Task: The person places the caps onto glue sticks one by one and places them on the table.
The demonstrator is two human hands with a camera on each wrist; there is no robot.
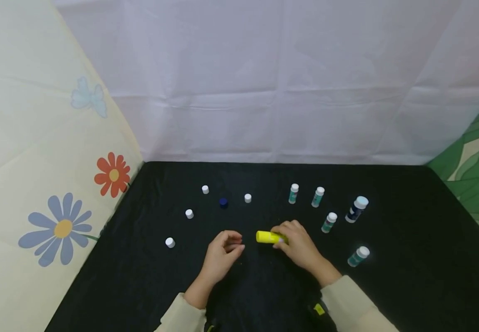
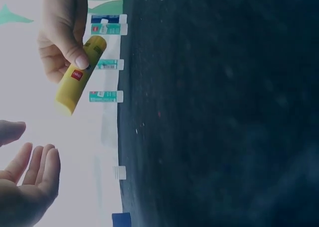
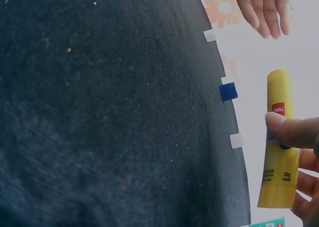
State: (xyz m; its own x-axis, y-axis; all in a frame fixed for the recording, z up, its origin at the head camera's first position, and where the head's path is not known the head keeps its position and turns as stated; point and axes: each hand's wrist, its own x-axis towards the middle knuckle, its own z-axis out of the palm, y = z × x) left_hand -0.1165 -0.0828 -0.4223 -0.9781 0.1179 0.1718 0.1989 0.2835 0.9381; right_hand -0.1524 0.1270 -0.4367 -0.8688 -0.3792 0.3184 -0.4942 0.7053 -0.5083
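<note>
My right hand [image 1: 299, 245] grips a yellow glue stick [image 1: 267, 237], tilted to the left above the black cloth. In the right wrist view the thumb lies across the middle of the yellow glue stick [image 3: 279, 172], near its red label. My left hand [image 1: 219, 256] is just left of its near end, holding nothing, its fingers loosely bent and the thumb apart from them. In the left wrist view a gap separates the left hand [image 2: 32, 184] from the yellow glue stick [image 2: 79, 82].
Several green glue sticks with white caps [image 1: 317, 197] stand on the right of the black tablecloth [image 1: 264, 295], beside a larger dark blue one [image 1: 356, 209]. Several loose white caps [image 1: 189, 214] and a dark blue cap [image 1: 223, 203] lie on the left. White curtain [image 1: 280, 83] hangs behind.
</note>
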